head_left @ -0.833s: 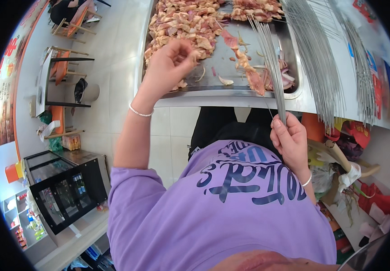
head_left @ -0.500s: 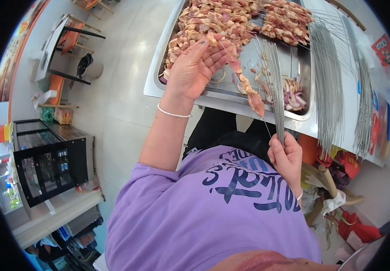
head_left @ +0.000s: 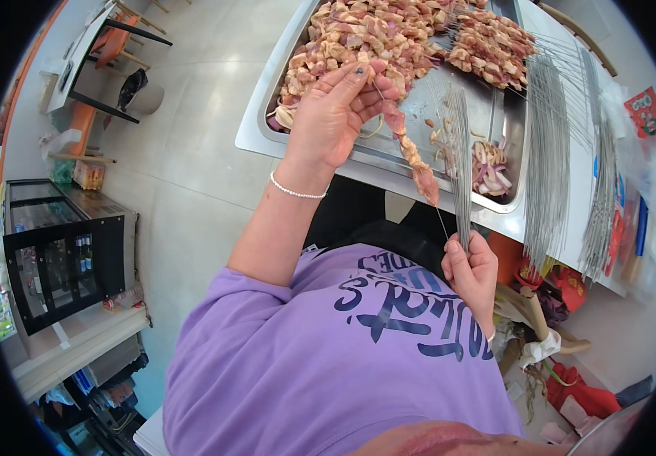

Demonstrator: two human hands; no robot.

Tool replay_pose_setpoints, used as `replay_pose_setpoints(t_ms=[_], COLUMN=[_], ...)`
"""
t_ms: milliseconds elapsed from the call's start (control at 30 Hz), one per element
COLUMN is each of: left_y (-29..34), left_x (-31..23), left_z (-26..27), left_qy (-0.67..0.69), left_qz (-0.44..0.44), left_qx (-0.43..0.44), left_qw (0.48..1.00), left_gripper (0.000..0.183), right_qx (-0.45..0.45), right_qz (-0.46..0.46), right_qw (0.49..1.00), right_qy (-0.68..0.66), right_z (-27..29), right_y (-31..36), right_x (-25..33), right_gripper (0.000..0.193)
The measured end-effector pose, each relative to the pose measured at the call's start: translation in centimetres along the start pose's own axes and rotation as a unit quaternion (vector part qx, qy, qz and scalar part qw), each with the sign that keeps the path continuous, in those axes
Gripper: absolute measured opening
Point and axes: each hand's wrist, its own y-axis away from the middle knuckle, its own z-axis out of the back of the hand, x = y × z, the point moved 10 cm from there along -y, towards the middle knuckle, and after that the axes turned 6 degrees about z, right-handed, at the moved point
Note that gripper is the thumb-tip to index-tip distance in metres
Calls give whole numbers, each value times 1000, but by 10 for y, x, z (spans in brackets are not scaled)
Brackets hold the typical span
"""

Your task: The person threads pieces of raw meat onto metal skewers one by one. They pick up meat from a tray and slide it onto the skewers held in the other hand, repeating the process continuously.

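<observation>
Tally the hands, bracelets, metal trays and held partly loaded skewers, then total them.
Left hand and right hand: 2
Bracelets: 2
Metal tray: 1
Partly loaded skewer: 1
Total: 6

A: Is your whole tray [head_left: 483, 114] showing?
B: No, the view's top edge cuts off its far end.
A: And your bunched skewers [head_left: 461, 175]?
B: Your right hand [head_left: 472, 272], nearer you than the tray, hides their lower ends.

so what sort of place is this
Probably a small eatery: a metal tray of raw meat, bundled metal skewers, a glass-fronted cabinet with bottles and orange chairs.
</observation>
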Motion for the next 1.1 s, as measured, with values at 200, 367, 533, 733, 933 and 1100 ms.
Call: replay_pose_setpoints(t_ms=[200, 367, 533, 733, 933, 1100], left_y=[6, 10, 13, 16, 10, 1], left_x=[-4, 2, 4, 14, 16, 23], left_z=[-5, -13, -21, -26, -51, -57], left_qy=[-69, -11, 19, -26, 99, 179], left_qz=[-65, -34, -12, -9, 40, 9], left_qx=[-6, -2, 11, 11, 40, 67], left_qw=[995, 999, 1000, 1000, 993, 981], left_gripper=[26, 25, 23, 24, 30, 21], right_qx=[-14, -29, -39, -31, -20, -20], right_qz=[1, 29, 50, 64, 73, 82], right_qw=[1000, 999, 997, 996, 996, 995], right_qy=[-4, -30, -40, -50, -49, -50], right_z=[1, 0, -1, -9, -15, -19], right_y=[2, 0, -2, -7, -16, -19], right_x=[-4, -7, -7, 4, 6, 5], right_gripper=[10, 9, 8, 8, 10, 10])
